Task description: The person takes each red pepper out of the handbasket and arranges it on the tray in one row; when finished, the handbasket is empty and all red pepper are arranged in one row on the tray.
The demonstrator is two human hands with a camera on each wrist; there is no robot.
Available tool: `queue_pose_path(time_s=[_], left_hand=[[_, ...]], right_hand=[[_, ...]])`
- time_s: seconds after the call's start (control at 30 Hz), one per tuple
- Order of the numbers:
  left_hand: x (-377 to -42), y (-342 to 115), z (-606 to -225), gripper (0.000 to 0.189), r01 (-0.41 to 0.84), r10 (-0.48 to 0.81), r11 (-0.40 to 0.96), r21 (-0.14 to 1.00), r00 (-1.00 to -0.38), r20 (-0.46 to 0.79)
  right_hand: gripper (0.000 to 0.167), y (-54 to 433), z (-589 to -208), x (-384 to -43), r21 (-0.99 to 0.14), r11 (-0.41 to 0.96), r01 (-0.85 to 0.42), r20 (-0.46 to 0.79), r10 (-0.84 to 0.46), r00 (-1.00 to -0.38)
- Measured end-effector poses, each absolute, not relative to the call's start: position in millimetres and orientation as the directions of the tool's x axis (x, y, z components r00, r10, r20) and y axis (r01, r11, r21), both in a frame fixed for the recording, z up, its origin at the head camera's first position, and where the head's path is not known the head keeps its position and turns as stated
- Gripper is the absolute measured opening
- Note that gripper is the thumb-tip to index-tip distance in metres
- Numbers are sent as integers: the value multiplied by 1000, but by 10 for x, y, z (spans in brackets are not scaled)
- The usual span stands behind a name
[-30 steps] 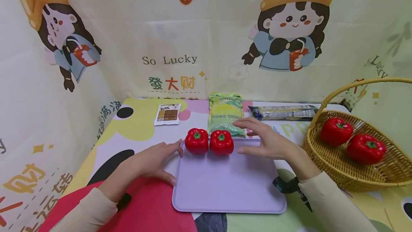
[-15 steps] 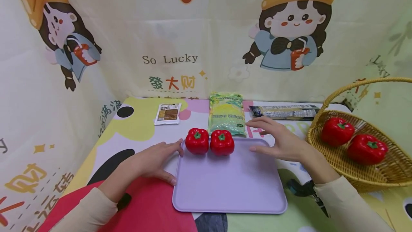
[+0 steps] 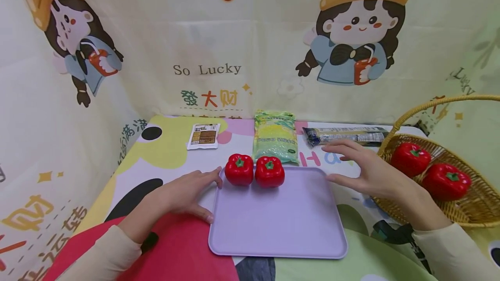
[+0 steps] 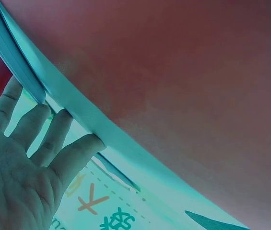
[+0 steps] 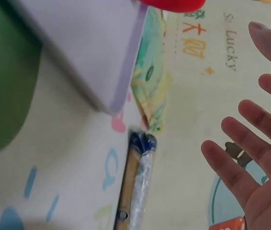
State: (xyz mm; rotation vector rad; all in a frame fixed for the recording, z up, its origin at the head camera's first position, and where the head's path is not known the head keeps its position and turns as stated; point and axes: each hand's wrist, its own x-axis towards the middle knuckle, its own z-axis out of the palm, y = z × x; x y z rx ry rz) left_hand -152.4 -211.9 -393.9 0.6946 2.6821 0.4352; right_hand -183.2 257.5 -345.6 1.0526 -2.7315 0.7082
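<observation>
Two red bell peppers, one on the left [image 3: 239, 170] and one beside it [image 3: 269, 171], sit at the back left of a lilac tray [image 3: 278, 224]. My left hand [image 3: 182, 195] rests at the tray's left edge, fingers spread and holding nothing. In the left wrist view its fingers are extended by the tray's rim. My right hand [image 3: 369, 170] hovers past the tray's right back corner with relaxed fingers and nothing in it. Two more red peppers, a rear one [image 3: 411, 159] and a front one [image 3: 447, 181], lie in the wicker basket [image 3: 478, 220] to its right.
Behind the tray lies a green-yellow packet [image 3: 275, 138]. A small white-and-brown packet [image 3: 203, 136] lies at the back left, and a long dark packet [image 3: 345, 136] at the back right. A patterned cloth wall [image 3: 269, 47] rises behind the table. The basket's arched handle [image 3: 433, 101] stands up.
My right hand has moved right, away from the peppers on the tray and toward the basket, staying empty. My left hand and the peppers have stayed in place.
</observation>
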Motion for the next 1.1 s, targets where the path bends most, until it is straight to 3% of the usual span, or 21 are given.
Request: queue_pose_path(time_s=[0.23, 0.53, 0.8, 0.97, 1.1], left_hand=[[-1542, -2099, -3961, 78, 401, 506, 838, 369, -825, -253], [-1532, -2123, -3932, 78, 399, 507, 835, 379, -826, -246], [-1533, -2095, -3947, 79, 391, 502, 837, 382, -827, -253], [-1539, -2070, -3925, 79, 386, 495, 844, 373, -828, -264], [-1540, -2082, -3932, 79, 380, 486, 851, 363, -831, -271]], right_hand=[[71, 2760, -3354, -1779, -313, 668, -675, 342, -584, -736], [73, 2958, -3356, -1768, -314, 620, -719, 438, -578, -689], [70, 3126, -3350, -1721, -296, 689, -661, 428, -523, -737], [71, 3258, -3303, -1693, -229, 724, -650, 465, -505, -727], [70, 3343, -3290, -1691, -241, 732, -637, 462, -491, -738]])
